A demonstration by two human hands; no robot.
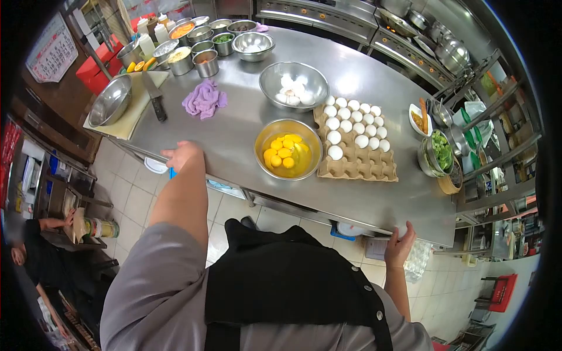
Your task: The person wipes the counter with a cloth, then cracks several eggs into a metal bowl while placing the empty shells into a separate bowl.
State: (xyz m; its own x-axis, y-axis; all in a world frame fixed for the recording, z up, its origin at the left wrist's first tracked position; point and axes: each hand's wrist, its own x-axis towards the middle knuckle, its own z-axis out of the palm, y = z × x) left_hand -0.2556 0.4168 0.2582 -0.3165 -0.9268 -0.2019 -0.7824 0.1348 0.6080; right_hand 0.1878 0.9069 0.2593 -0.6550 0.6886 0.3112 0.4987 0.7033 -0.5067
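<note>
My right hand is closed around a white egg beside the front edge of the steel table. Far to the left, my left hand rests against the same edge with its fingers apart, nothing in them. Between my hands stands a metal bowl holding several raw yolks and clear egg white. Right of it lies a cardboard egg tray, part filled with white eggs; its front cups are bare. Behind, another steel bowl contains white eggshells or eggs.
A purple cloth, a knife and a cutting board with a tilted bowl lie left. Ingredient tins line the back. Greens in a bowl stand right. Another person works at lower left.
</note>
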